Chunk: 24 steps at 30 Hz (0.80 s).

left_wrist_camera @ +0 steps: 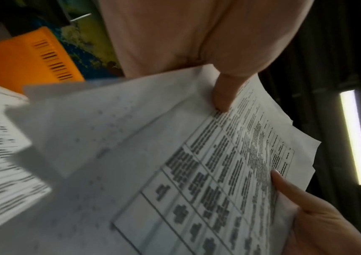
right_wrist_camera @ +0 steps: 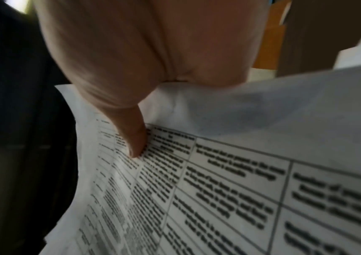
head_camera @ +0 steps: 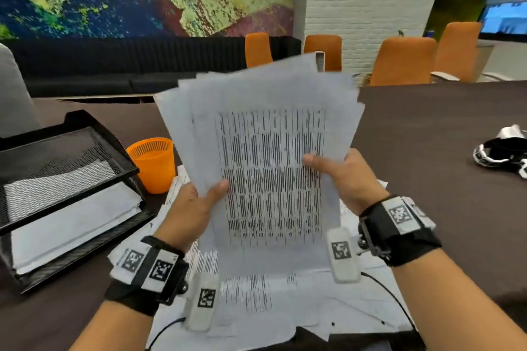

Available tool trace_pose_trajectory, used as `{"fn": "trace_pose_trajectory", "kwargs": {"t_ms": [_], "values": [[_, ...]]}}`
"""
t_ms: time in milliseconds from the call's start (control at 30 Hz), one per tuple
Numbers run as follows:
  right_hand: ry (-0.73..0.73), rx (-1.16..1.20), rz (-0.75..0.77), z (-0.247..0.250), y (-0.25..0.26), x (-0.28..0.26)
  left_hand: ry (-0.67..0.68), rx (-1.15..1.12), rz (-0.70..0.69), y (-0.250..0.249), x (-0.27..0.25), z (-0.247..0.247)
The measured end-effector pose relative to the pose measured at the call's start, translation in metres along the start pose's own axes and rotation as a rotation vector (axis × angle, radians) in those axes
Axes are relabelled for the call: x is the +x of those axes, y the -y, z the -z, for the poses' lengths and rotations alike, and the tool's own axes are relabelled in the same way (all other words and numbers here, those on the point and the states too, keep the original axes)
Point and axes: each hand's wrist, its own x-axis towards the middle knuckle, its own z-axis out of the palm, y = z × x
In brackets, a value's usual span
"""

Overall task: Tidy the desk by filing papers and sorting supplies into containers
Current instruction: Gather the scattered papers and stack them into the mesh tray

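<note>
I hold a fanned stack of printed papers upright above the desk with both hands. My left hand grips its lower left edge, thumb on the front sheet. At the right edge my right hand grips it the same way. The left wrist view shows the stack of papers with my left thumb pressed on the table print. In the right wrist view, my right thumb presses the top sheet of the papers. More loose sheets lie on the desk under my wrists.
A black mesh two-tier paper tray stands at the left, with papers in its lower tier. An orange mesh cup stands beside it. A black and white headset lies at the far right. Orange chairs line the desk's far side.
</note>
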Motion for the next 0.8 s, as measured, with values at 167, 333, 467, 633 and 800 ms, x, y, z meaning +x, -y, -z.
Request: {"fn": "trace_pose_trajectory", "kwargs": {"t_ms": [167,333,467,633,800], "values": [[0.074,0.032,0.163,-0.006,0.039,-0.005,0.005,-0.002,-0.205,-0.028,-0.005,-0.005],[0.168,-0.024,0.159,-0.002,0.042,-0.010,0.024,-0.018,-0.273,-0.029,-0.003,0.005],[0.223,-0.042,0.115,-0.003,0.032,-0.011,0.056,-0.014,-0.237,-0.024,-0.002,0.001],[0.244,-0.082,0.068,-0.007,0.018,-0.007,0.050,0.011,-0.222,-0.017,0.000,-0.004],[0.061,0.026,0.109,-0.015,0.016,-0.002,0.056,0.151,-0.095,-0.006,0.001,-0.002]]}}
